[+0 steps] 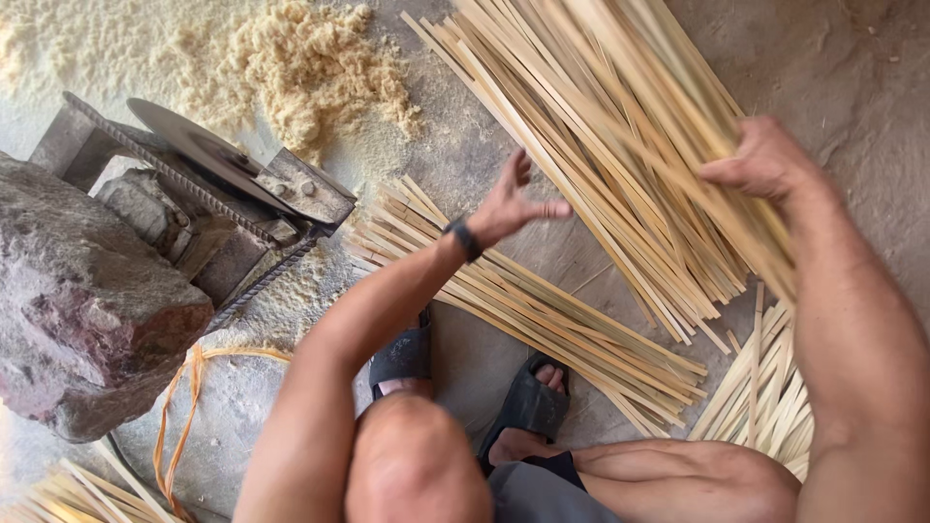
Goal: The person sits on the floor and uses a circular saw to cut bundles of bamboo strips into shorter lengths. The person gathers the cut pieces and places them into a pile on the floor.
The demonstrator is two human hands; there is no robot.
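Observation:
My right hand (762,160) grips a large bundle of long pale bamboo strips (601,126) that fans up and left across the top of the view. Just left of the bundle's lower end, my left hand (511,206) hovers with fingers spread, holding nothing; a dark band circles its wrist. On the floor under my left forearm lies a flat pile of shorter bamboo strips (542,315). A second small pile of strips (770,397) lies near my right forearm.
A metal saw machine with a round blade (208,160) stands at left, beside a big rock (82,300). Sawdust (310,68) is heaped behind it. An orange cord (184,407) and more strips (73,494) lie at lower left. My sandalled feet (528,407) rest on the concrete.

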